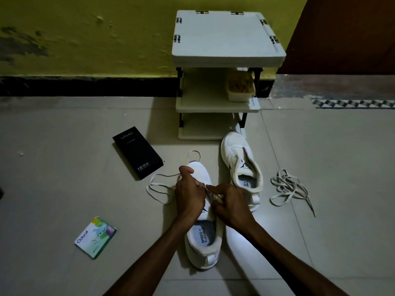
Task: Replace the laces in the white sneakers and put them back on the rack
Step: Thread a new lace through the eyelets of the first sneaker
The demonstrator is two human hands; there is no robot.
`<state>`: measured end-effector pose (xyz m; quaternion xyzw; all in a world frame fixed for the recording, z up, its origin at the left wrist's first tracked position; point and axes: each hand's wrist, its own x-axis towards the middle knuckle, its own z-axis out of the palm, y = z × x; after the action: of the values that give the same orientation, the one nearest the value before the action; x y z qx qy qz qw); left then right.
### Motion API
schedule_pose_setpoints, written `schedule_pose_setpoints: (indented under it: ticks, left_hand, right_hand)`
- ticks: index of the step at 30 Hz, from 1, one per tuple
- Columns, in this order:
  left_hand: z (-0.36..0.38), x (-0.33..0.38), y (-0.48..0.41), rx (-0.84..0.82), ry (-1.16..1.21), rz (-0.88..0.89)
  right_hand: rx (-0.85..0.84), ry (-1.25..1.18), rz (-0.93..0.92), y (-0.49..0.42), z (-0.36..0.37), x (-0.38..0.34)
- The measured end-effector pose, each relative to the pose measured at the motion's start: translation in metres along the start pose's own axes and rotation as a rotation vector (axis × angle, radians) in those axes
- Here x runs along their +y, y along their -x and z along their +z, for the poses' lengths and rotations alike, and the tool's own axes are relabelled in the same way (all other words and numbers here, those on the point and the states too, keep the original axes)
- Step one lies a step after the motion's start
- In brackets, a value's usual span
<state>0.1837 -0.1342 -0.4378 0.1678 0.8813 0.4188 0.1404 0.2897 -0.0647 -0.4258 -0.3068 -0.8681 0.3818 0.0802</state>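
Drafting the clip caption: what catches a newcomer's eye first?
The left hand and right hand meet at centre, pinching a white lace over the near sneaker. The second sneaker lies just beyond to the right, with a tangled heap of laces on the floor further right. The white rack stands against the yellow wall behind.

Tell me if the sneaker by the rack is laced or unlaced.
Unlaced: the far sneaker shows bare eyelets and no lace; a loose lace pile lies beside it.
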Motion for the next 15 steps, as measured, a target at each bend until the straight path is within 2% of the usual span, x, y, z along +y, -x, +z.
schedule_pose_setpoints:
  ticks: [6, 11, 15]
  left_hand:
    - [-0.004, 0.004, -0.007, -0.028, -0.046, -0.059]
    - [-0.001, 0.006, 0.0, 0.003, -0.108, -0.007]
    - [0.002, 0.002, 0.008, 0.034, -0.039, 0.031]
  right_hand:
    - [-0.013, -0.053, 0.029, 0.0, -0.002, 0.001]
    - [-0.013, -0.152, 0.028, 0.002, -0.006, 0.0]
    - [-0.018, -0.232, 0.047, 0.003, -0.008, -0.002]
